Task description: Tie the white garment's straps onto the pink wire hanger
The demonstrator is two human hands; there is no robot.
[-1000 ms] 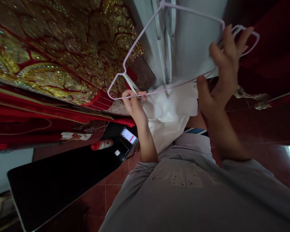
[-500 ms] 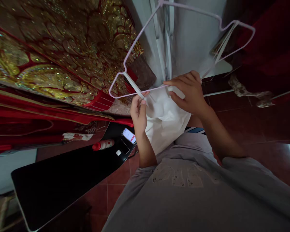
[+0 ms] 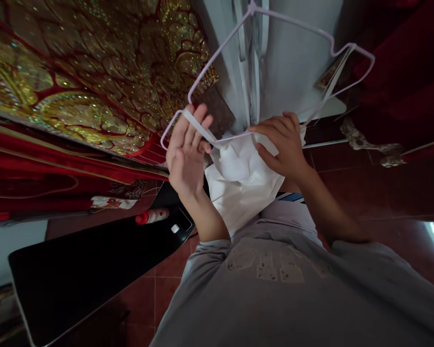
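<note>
A pale pink clothes hanger (image 3: 292,21) is held up in front of me, with white straps (image 3: 199,125) looped over both its ends. From it hangs a white garment (image 3: 244,195) with rounded cups, reaching down to my lap. My left hand (image 3: 188,152) is open at the hanger's left end, palm showing and fingers stretched up beside the left strap. My right hand (image 3: 280,144) is closed over the hanger's bottom bar and the garment's top edge, fingers on the far side and thumb nearer me. Exactly how much cloth it grips is hidden.
Gold sequinned red costumes (image 3: 104,72) hang close on the left. Below them stands a black table (image 3: 87,270) with a red-capped bottle (image 3: 152,216), a white earbud case (image 3: 175,228) and a dark phone-like object (image 3: 185,219). Dark red cloth (image 3: 412,62) hangs at right.
My left hand has let go of the left strap, moved up and left, and spread its fingers. It now covers the lit phone on the table. My right hand stays nearly in place.
</note>
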